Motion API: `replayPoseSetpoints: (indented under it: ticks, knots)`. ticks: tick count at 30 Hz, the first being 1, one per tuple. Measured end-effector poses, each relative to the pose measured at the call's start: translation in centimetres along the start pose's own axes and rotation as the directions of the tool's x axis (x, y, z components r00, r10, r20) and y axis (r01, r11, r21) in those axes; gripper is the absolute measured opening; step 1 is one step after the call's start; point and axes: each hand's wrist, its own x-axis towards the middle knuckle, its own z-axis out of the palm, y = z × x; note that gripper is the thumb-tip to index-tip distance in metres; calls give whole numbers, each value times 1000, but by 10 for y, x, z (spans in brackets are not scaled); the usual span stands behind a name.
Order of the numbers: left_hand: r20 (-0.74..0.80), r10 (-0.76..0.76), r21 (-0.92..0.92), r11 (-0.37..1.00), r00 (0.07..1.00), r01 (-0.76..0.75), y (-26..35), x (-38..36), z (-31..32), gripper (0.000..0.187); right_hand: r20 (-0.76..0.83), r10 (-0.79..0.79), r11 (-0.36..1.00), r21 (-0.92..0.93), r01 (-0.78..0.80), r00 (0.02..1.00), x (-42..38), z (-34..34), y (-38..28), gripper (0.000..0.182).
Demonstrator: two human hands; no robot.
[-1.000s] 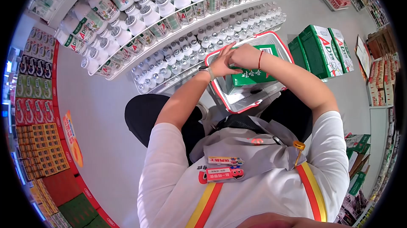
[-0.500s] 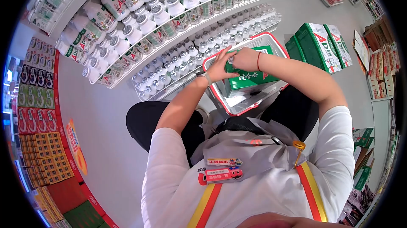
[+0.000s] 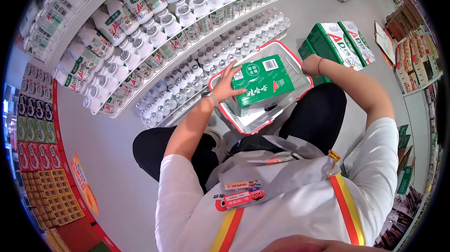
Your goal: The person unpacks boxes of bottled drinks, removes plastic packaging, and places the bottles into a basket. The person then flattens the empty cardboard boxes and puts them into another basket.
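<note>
A green carton with white lettering sits inside a light grey shopping basket with a red rim. Spread fingers of my left hand lie against the carton's left top edge. Beyond the basket's right rim is my right hand, its fingers curled in; whatever they hold, if anything, is hidden. Just behind that hand, green and white cartons stand on the floor.
Curved shelves with white bottles rise at the front left, smaller bottles on the lowest tier. Stacked packs line the left side. At the right, a shelf holds boxed goods. My knees flank the basket.
My right hand has moved off the carton's top to the right, past the basket rim. My left hand stays at the carton's left edge. More of the carton's top shows.
</note>
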Motion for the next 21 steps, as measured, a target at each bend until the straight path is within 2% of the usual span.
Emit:
replayPoseSetpoints:
  ticks: [1,2,3,5,6,8,13,15,16,19,21]
  knots:
    - [0,7,-1,1000,1000,-7,0,3,-1,93,-1,28,976,214,-27,1000,-7,5,3,17]
    - [-4,4,-16,1000,1000,-4,0,3,-1,93,-148,45,933,359,11,988,-12,11,6,24]
    - [-5,-2,-33,999,1000,2,0,1,1,92,-139,46,933,360,7,989,-11,15,9,24]
    - [-15,2,-38,999,1000,-3,1,2,1,92,-331,224,628,769,124,917,1,21,11,25]
    - [-13,4,-23,1000,1000,-4,0,3,2,93,-329,226,625,771,123,917,3,15,9,25]
    - [-10,5,5,1000,1000,-5,-2,3,2,93,-180,353,355,934,47,918,8,0,3,26]
    - [-7,13,18,1000,1000,-13,0,1,1,93,-197,298,402,913,65,934,26,-1,2,28]
    - [-10,6,26,1000,1000,-6,0,-1,2,93,-286,307,479,871,112,908,28,-1,5,28]
    - [-9,3,34,999,1000,-3,0,0,2,92,-225,300,420,904,83,927,27,-2,6,28]
    - [-9,4,37,999,1000,-4,1,0,2,92,-148,320,419,908,0,936,25,-2,4,25]
    - [-9,5,30,1000,1000,-4,0,0,2,92,-136,312,402,916,-1,940,23,-3,4,25]
